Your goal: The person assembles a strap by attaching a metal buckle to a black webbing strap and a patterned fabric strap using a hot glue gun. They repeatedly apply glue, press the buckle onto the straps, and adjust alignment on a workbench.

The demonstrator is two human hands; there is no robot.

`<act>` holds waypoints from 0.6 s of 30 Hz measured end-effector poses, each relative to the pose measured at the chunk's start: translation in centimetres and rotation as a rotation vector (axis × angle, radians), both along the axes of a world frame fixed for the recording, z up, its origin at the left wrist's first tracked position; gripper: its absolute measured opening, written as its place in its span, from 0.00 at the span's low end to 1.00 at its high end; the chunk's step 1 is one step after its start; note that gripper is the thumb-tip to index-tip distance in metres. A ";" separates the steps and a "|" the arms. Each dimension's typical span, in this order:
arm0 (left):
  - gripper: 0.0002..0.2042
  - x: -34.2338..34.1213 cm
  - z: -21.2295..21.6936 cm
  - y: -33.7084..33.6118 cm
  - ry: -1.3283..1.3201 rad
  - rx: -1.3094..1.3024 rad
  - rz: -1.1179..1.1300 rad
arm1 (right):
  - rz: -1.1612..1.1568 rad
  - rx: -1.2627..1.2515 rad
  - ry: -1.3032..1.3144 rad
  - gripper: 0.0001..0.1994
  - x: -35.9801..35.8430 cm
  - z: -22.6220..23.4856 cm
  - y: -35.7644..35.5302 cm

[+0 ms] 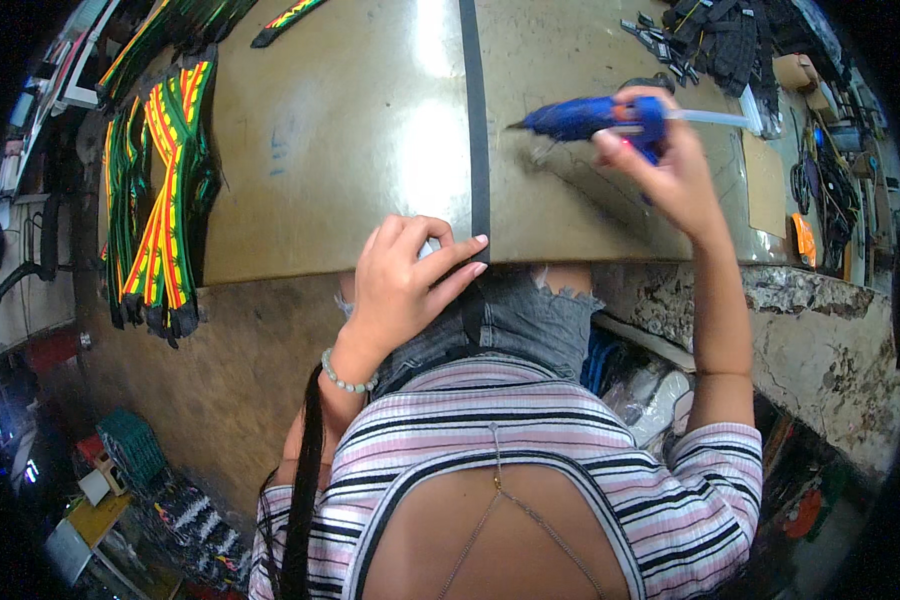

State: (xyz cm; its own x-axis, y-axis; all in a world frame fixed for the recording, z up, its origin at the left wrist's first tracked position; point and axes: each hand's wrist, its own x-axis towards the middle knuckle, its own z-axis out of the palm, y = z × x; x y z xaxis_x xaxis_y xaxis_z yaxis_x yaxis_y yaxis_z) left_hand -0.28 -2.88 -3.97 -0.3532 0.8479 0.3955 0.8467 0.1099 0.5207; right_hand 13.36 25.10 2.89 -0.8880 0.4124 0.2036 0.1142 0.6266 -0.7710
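Observation:
A long black strap [476,120] runs down the table from the far edge to the near one. At its near end my left hand [402,270] pinches it, thumb and forefinger at the table's edge. Something small and whitish [429,246] shows under the curled fingers of that hand; its kind is hidden. Right of the strap, my right hand [665,160] grips a blue hot glue gun [595,118], raised over the table with its nozzle pointing left toward the strap. A translucent glue stick [710,117] juts out of its back. Hand and gun are slightly blurred.
Patterned yellow, red and green straps [167,190] hang over the table's left side, and another patterned strap [288,22] lies at the far edge. Black straps and buckles [715,45] are heaped far right, near a cardboard piece [763,185] and an orange item [803,240].

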 end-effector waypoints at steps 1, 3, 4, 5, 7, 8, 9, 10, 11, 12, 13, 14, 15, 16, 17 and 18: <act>0.14 -0.1 0.0 0.0 -0.005 0.024 -0.004 | 0.049 -0.041 -0.028 0.23 -1.0 -0.1 -0.4; 0.15 -0.2 0.0 0.1 -0.010 0.073 -0.006 | 0.041 -0.126 -0.114 0.22 -2.4 -0.4 -0.7; 0.15 -0.2 0.0 0.2 -0.012 0.071 -0.001 | 0.069 -0.079 -0.118 0.22 -2.9 -0.4 -0.4; 0.15 -0.2 0.0 0.2 -0.012 0.070 0.002 | 0.089 -0.033 -0.104 0.22 -3.3 -0.5 -0.2; 0.15 -0.2 0.0 0.3 -0.014 0.067 0.005 | 0.110 0.015 -0.100 0.21 -3.7 -0.3 0.2; 0.14 -0.2 0.1 0.2 -0.022 0.065 0.003 | 0.113 0.017 -0.111 0.21 -3.9 -0.4 0.3; 0.14 -0.2 0.1 0.2 -0.023 0.054 0.003 | 0.155 0.007 -0.121 0.21 -3.9 -0.4 0.4; 0.15 -0.2 0.1 0.2 -0.025 0.054 0.002 | 0.115 0.037 -0.138 0.21 -3.9 -0.5 0.4; 0.15 -0.2 0.0 0.2 -0.025 0.054 0.001 | 0.114 0.056 -0.152 0.21 -3.9 -0.6 0.5; 0.15 -0.2 0.0 0.2 -0.023 0.052 0.004 | 0.118 0.075 -0.141 0.21 -4.0 -0.7 0.6; 0.15 -0.2 -0.1 0.1 -0.021 0.050 0.008 | 0.117 0.088 -0.157 0.21 -4.1 -0.9 0.7; 0.15 -0.2 -0.1 0.1 -0.022 0.046 0.007 | 0.121 0.099 -0.150 0.21 -4.3 -1.0 1.0; 0.15 -0.2 -0.2 0.0 -0.022 0.046 0.012 | 0.137 0.113 -0.103 0.22 -4.5 -1.1 1.3; 0.14 -0.1 -0.2 0.0 -0.025 0.044 0.012 | 0.123 0.114 -0.122 0.22 -4.8 -1.1 1.6; 0.14 -0.1 -0.1 0.0 -0.036 0.027 0.012 | 0.122 0.120 -0.102 0.22 -5.3 -1.1 1.9; 0.14 -0.1 0.0 0.0 -0.027 0.036 0.012 | 0.120 0.126 -0.082 0.22 -5.8 -1.0 2.2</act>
